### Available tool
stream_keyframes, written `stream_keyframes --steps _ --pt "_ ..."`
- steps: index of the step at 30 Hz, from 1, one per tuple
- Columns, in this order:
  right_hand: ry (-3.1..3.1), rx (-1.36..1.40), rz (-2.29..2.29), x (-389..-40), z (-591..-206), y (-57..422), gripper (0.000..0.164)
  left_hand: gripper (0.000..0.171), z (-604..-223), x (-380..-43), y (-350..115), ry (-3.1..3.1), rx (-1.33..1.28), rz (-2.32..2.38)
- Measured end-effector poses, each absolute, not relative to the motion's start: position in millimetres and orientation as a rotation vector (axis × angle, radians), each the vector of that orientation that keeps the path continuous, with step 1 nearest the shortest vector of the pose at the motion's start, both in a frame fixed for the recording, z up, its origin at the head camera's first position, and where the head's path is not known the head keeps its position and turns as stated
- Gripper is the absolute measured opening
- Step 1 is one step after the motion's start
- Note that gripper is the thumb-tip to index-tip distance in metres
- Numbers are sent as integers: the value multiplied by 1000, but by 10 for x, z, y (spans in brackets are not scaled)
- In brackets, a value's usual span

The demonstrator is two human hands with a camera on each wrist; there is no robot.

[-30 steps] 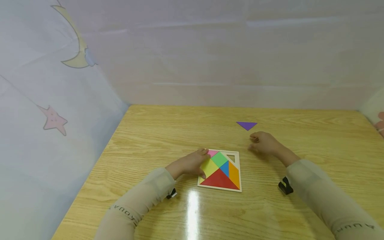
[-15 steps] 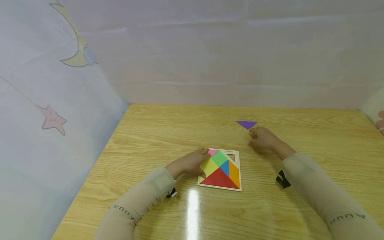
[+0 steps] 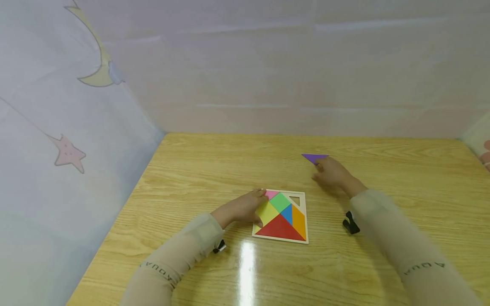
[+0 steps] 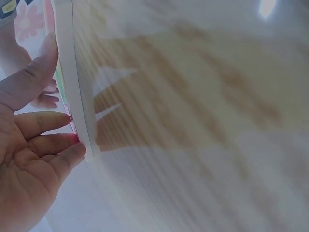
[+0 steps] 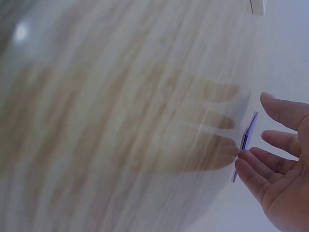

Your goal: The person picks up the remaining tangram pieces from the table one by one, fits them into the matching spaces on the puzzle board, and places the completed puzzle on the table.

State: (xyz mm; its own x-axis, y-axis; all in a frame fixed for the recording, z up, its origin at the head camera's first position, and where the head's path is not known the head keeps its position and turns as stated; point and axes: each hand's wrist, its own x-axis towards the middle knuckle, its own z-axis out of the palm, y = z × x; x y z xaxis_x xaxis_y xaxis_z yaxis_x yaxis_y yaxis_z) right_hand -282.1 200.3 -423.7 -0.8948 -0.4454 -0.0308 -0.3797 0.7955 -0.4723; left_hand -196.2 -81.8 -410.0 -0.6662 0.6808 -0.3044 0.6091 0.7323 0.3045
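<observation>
My left hand (image 3: 243, 207) rests on the left side of a square tangram board (image 3: 302, 207), fingers spread over its edge. In the left wrist view, the fingertips (image 4: 72, 153) touch the board's rim. Pink, green, yellow, blue, orange and red pieces lie in the frame; a small triangular opening shows at its upper right. Beyond the board, a purple triangle (image 3: 311, 157) lies on the table. My right hand (image 3: 332, 172) is over its near right part, covering some of it. In the right wrist view, fingertips reach the purple piece (image 5: 248, 131), with the thumb apart from it.
The wooden table (image 3: 199, 165) meets a pale fabric backdrop (image 3: 268, 76) at the back and on the left. Black wrist devices (image 3: 351, 223) show beneath both sleeves. A bright light reflection lies on the tabletop in front of the board.
My right hand has moved forward and left, from beside the purple triangle to over its near right part. The left hand and the board have stayed in place.
</observation>
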Motion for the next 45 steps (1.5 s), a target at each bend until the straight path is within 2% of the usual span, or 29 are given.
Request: stream_keyframes --steps 5,12,19,30,45 --pt "2841 -577 -710 -2839 -4252 1949 15 76 -4107 -1942 -813 2543 989 248" --pt "2837 -487 -710 -2889 -4269 1902 50 76 -4096 -1927 -820 2549 1003 240" --pt "2869 -494 -602 -2952 -4266 1882 57 76 -4087 -1927 -821 2547 996 247" --pt "2868 -454 -486 -2968 -4242 1852 55 73 -4081 -1918 -799 2540 992 237" --pt "2909 -501 -374 -2955 -4213 1869 38 77 -4084 -1909 -772 2545 999 204"
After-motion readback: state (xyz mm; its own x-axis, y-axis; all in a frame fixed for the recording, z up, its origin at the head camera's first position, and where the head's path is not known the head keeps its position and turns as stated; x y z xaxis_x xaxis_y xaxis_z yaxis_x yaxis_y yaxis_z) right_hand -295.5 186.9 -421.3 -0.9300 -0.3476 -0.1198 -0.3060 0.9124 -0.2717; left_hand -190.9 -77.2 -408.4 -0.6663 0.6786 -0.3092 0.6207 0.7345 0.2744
